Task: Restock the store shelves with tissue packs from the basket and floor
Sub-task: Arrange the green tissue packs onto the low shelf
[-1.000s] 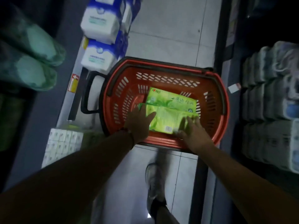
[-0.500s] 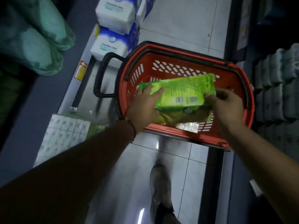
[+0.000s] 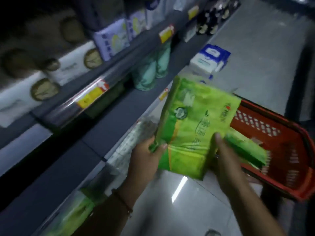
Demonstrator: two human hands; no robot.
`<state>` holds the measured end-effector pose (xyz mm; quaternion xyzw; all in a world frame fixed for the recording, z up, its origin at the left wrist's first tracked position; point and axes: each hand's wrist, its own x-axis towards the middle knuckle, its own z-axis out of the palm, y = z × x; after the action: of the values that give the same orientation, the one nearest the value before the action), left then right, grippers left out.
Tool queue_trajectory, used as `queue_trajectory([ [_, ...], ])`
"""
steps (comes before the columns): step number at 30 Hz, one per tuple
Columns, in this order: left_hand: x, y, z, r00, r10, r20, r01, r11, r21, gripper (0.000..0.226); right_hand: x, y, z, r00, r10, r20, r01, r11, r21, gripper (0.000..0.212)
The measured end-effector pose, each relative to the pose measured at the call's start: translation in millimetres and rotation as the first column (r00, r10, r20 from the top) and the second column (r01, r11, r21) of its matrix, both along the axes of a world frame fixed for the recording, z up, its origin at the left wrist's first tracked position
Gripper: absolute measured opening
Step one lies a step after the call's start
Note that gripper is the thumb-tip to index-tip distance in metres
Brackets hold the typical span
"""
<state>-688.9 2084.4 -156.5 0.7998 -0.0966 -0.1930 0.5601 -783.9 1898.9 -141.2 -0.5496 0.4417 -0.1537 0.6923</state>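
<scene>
A green tissue pack [image 3: 192, 126] is held upright in front of me, above the floor. My left hand [image 3: 146, 159] grips its lower left edge and my right hand [image 3: 226, 157] grips its lower right side. The red basket [image 3: 289, 169] stands on the floor at the right, with another green pack [image 3: 245, 149] lying inside it. Dark store shelves [image 3: 102, 123] run along the left. Blue and white tissue packs [image 3: 208, 60] sit on the floor beyond the basket.
The upper shelf carries white packs [image 3: 71, 65] and purple packs [image 3: 110, 38]; teal packs [image 3: 150, 72] stand on the shelf below. Yellow price tags [image 3: 92, 97] line the shelf edges. Wrapped packs [image 3: 124, 150] and green packs [image 3: 76, 212] lie low by the shelf base. A tiled aisle floor [image 3: 255, 48] stretches ahead.
Both hands have lifted the green pack out of the basket and turned it upright. My view has swung left toward the shelves, and the basket now sits at the right.
</scene>
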Motion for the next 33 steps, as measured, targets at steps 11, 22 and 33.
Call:
queue_trajectory([
  [11, -15.5, 154.8, -112.7, 0.963, 0.268, -0.004, -0.268, 0.963, 0.003, 0.021, 47.0, 142.1, -138.3, 0.891, 0.443, 0.097, -0.436, 0.896, -0.085, 0.023],
  [22, -72.3, 257.9, -86.1, 0.949, 0.315, 0.025, -0.315, 0.942, 0.112, 0.021, 8.1, 233.0, -120.4, 0.788, 0.613, 0.048, -0.608, 0.789, -0.092, 0.022],
  [33, -127.6, 346.8, -138.0, 0.91, 0.348, 0.223, -0.401, 0.875, 0.27, 0.067, -3.4, 322.2, -95.0, 0.624, 0.762, -0.172, -0.769, 0.561, -0.304, 0.039],
])
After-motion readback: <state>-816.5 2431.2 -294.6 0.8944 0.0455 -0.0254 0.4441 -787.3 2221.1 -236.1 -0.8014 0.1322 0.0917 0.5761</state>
